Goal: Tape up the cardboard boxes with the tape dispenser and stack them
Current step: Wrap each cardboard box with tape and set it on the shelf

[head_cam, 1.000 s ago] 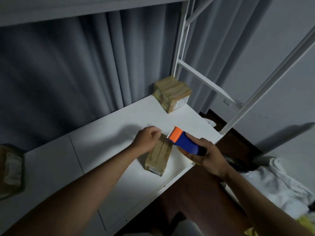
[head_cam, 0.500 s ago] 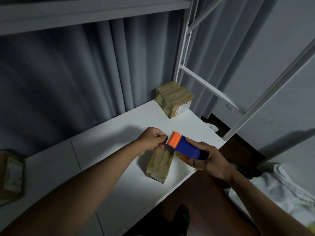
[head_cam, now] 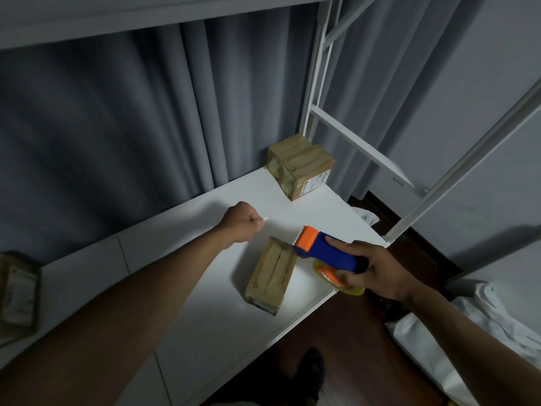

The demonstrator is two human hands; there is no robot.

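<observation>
Over at the far left edge of the white table (head_cam: 87,268) sits a taped cardboard box (head_cam: 17,291), half out of view and dim. Next comes the left hand (head_cam: 241,222), raised just above the tabletop with its fingers curled tight; a small pale scrap (head_cam: 265,219) pokes out from the pinch of its fingertips, perhaps tape, though I can't make it out for sure. Beside it, closer to the table's front edge, a long narrow box (head_cam: 270,276) lies flat with a seam running down its top. The orange nose of the blue tape dispenser (head_cam: 328,250) meets that box's far end. The right hand (head_cam: 377,271) grips the dispenser's handle, fingers wrapped around it, with the yellowish tape roll (head_cam: 336,281) below. Back in the corner, by the white frame (head_cam: 313,106) and grey curtain (head_cam: 131,118), stands a third box (head_cam: 301,169) with a label.
</observation>
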